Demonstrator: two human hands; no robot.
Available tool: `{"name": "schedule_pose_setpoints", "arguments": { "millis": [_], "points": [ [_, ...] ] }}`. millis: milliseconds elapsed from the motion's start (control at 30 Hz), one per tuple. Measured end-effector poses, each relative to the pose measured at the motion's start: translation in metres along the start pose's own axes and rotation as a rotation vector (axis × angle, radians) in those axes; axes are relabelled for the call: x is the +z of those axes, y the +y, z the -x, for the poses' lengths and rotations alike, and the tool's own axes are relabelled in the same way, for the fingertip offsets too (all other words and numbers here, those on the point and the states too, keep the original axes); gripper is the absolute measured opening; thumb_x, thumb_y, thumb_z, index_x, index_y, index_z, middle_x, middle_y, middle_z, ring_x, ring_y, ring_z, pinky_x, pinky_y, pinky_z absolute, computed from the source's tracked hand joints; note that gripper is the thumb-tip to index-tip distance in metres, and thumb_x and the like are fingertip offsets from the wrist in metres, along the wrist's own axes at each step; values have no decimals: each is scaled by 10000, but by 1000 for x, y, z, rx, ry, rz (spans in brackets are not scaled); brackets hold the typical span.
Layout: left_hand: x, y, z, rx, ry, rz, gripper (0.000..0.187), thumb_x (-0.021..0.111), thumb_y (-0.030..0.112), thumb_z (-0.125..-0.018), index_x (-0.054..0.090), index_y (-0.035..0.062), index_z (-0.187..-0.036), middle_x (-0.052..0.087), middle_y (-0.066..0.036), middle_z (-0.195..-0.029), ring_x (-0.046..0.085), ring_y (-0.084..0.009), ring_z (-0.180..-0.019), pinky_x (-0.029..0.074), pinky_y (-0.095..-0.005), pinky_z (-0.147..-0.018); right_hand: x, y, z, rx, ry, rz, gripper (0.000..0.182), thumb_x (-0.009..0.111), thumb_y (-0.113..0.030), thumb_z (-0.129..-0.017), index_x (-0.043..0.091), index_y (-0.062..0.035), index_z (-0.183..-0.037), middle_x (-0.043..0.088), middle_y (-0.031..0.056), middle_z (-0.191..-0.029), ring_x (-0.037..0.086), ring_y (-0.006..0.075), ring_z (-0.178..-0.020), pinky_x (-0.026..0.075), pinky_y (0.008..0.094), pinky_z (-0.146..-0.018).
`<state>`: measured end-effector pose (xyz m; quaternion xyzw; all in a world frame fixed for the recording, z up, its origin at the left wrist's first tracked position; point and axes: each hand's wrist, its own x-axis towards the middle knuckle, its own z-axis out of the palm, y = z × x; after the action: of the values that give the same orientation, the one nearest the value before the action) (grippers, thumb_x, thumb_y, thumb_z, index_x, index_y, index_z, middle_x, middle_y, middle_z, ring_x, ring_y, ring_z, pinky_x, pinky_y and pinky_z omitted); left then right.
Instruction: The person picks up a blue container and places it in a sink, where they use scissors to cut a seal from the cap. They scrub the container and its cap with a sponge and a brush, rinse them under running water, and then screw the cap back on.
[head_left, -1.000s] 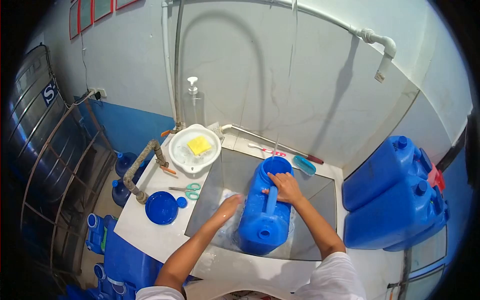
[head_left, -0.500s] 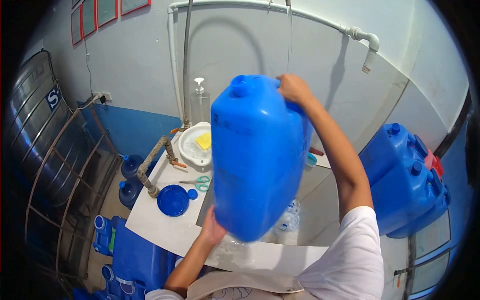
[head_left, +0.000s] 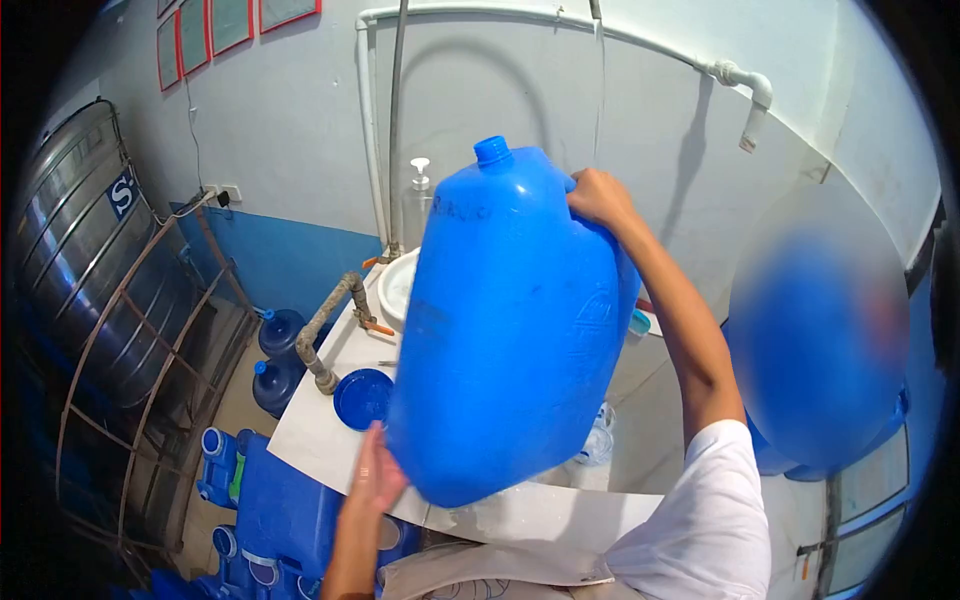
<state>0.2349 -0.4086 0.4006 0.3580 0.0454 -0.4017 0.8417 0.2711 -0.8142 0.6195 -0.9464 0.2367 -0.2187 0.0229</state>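
Observation:
A large blue jerry can (head_left: 510, 330) is held up, tilted, in front of me, its open threaded neck at the top left. My right hand (head_left: 603, 197) is closed around the handle at its upper right. At the lower left edge of the can is my left hand (head_left: 376, 475), its fingers stretched out and its palm against the side. A round blue lid (head_left: 363, 399) lies on the white counter (head_left: 312, 440) just beyond my left hand. Behind the can, a white basin (head_left: 398, 285) and a pump bottle (head_left: 416, 200) are partly hidden.
A pipe with an orange-handled valve (head_left: 345, 300) rises from the counter. Clear plastic bottles (head_left: 597, 445) lie in the sink area. Blue containers (head_left: 285, 500) crowd the floor at left; more stand at right, partly blurred. A steel tank (head_left: 95, 260) stands behind a metal frame.
The can's bottom has swung left and its neck has tipped to show its opening. My left hand has shifted left and down from beneath it. The scissors are now mostly covered.

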Motion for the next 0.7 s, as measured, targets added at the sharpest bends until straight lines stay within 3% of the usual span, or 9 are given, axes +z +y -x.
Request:
{"name": "schedule_pose_setpoints", "arguments": {
  "millis": [100, 200, 233, 400, 433, 467, 500, 567, 700],
  "points": [
    [2, 64, 10, 219, -186, -123, 484, 398, 395, -932, 438, 6, -1219, 525, -128, -1217, 498, -222, -1124, 370, -383, -988, -20, -9, 4, 45, 152, -124, 386, 589, -376, -693, 672, -22, -822, 631, 244, -837, 614, 398, -810, 479, 463, -737],
    [12, 54, -17, 401, -73, -155, 470, 395, 387, -936, 450, 3, -1202, 556, -120, -1173, 537, -205, -1073, 392, -355, -969, -35, 11, -4, -35, 254, -198, 356, 580, -351, -698, 670, -26, -812, 626, 247, -837, 618, 391, -799, 482, 465, -712],
    [9, 38, -31, 336, -66, -93, 457, 386, 380, -940, 457, 11, -1200, 552, -112, -1181, 538, -192, -1067, 396, -344, -963, -38, 13, -5, -110, 287, -327, 353, 577, -346, -701, 668, -21, -807, 624, 251, -833, 618, 392, -796, 483, 468, -704],
    [-15, -1, -15, 42, -14, -5, 509, 414, 427, -912, 448, 21, -1217, 503, -108, -1243, 516, -224, -1084, 372, -356, -988, 1, -2, -5, 1, 51, 16, 459, 626, -446, -688, 678, -4, -801, 627, 259, -812, 617, 412, -800, 483, 460, -724],
    [-1, 17, 2, 206, 99, -210, 547, 419, 444, -900, 427, 13, -1237, 492, -113, -1245, 509, -246, -1093, 389, -375, -977, -7, -11, -3, 3, 58, 22, 459, 626, -446, -688, 678, -4, -801, 627, 259, -812, 617, 412, -800, 483, 460, -724],
    [-23, 39, -4, 169, 164, -70, 533, 403, 433, -910, 427, 14, -1238, 497, -117, -1234, 511, -246, -1089, 403, -384, -965, -16, -18, 2, 22, 98, -34, 475, 626, -465, -689, 679, -4, -786, 626, 261, -807, 617, 411, -801, 484, 461, -723],
    [-19, 60, 1, 235, -92, -77, 506, 390, 426, -919, 450, 21, -1215, 523, -115, -1197, 519, -226, -1078, 415, -378, -948, -23, -21, 5, 42, 136, -91, 491, 625, -485, -689, 679, -4, -772, 625, 263, -802, 618, 410, -801, 484, 461, -721],
    [7, 76, 0, 417, -2, -239, 481, 381, 408, -929, 461, 20, -1202, 544, -112, -1172, 524, -210, -1072, 407, -364, -951, -35, -14, -4, 67, 187, -121, 464, 623, -448, -688, 676, -1, -800, 626, 262, -806, 618, 407, -807, 484, 461, -724],
    [5, 17, -42, 413, 12, -97, 444, 396, 374, -933, 463, 19, -1190, 556, -104, -1156, 517, -210, -1086, 354, -347, -996, -25, 3, -14, -41, 262, -212, 411, 616, -379, -663, 670, -23, -861, 624, 263, -840, 617, 406, -812, 487, 457, -725]
  ]
}}
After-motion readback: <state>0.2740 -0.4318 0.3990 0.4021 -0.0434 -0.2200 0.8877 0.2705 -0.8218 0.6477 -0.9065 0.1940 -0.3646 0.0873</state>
